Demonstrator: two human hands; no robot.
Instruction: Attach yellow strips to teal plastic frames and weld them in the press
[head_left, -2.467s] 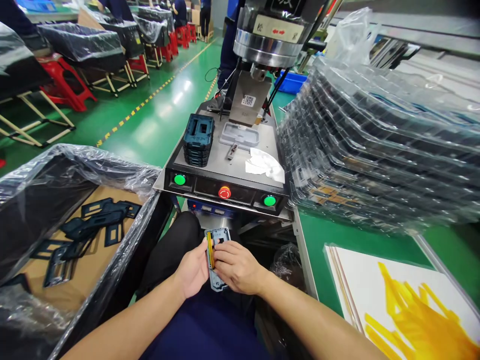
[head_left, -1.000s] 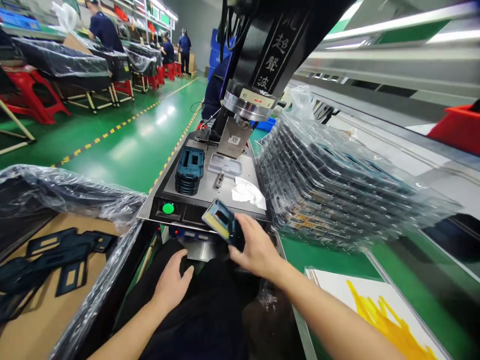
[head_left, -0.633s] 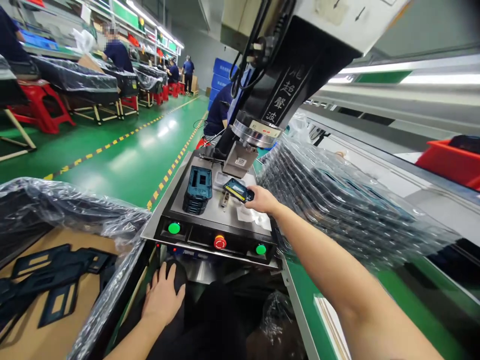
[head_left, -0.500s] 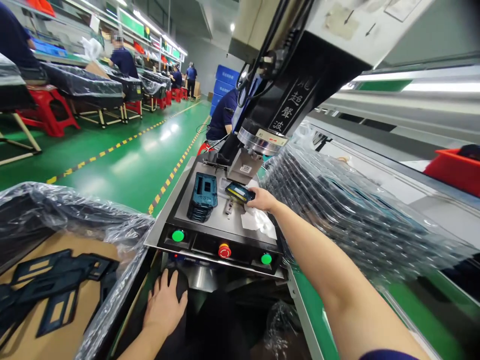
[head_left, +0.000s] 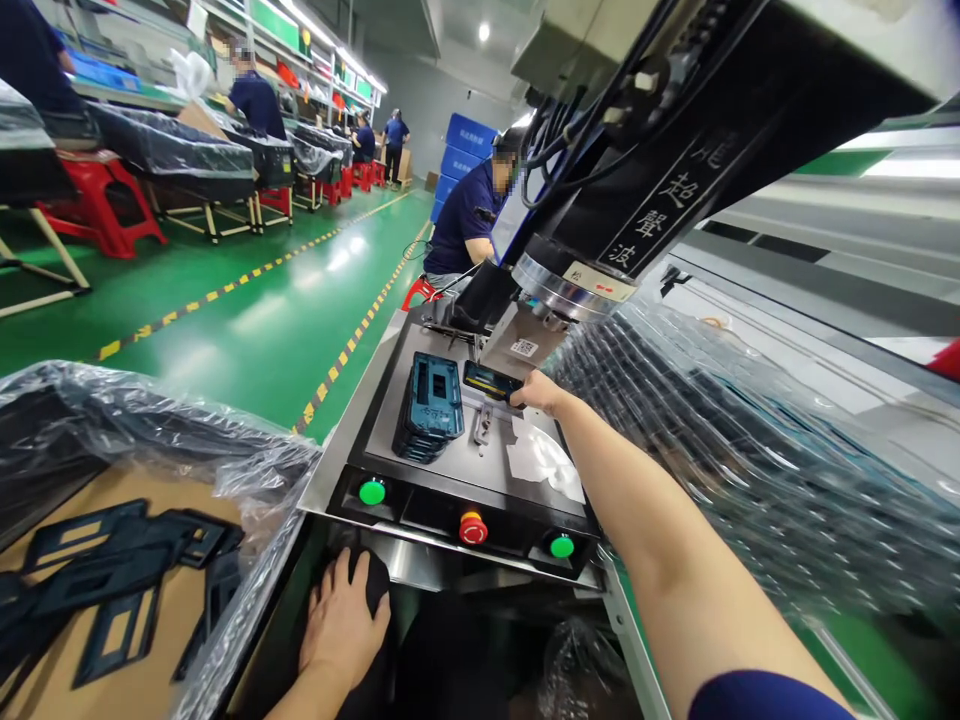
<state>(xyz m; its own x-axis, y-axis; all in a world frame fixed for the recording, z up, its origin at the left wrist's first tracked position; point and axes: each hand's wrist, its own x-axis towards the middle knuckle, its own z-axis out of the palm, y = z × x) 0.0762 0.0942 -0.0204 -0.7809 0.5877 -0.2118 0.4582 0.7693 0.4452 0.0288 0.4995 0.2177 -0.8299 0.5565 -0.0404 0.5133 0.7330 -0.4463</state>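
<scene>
My right hand (head_left: 537,392) is closed on the near end of a dark plastic housing (head_left: 491,381), which lies beneath the metal head (head_left: 523,340) of a press. Whether the head touches the housing I cannot tell. To its left, a stack of similar blue-black plastic housings (head_left: 435,395) stands on the machine's metal plate (head_left: 386,400). A small metal fitting (head_left: 484,425) and a white sheet (head_left: 541,460) lie just in front. My left hand (head_left: 345,620) rests with fingers spread on my dark-clothed knee (head_left: 379,585), below the machine's front edge.
Two green buttons (head_left: 373,491) and a red stop button (head_left: 473,528) sit on the front panel. A plastic-lined box (head_left: 277,470) with loose dark frames (head_left: 124,625) stands left. Clear plastic trays (head_left: 720,450) are piled right. A co-worker (head_left: 469,220) sits behind the press.
My right hand has pushed the housing farther in, under the press head, and it now lies flatter. The view has shifted, moving the machine rightward in the picture. My left hand stays on the knee.
</scene>
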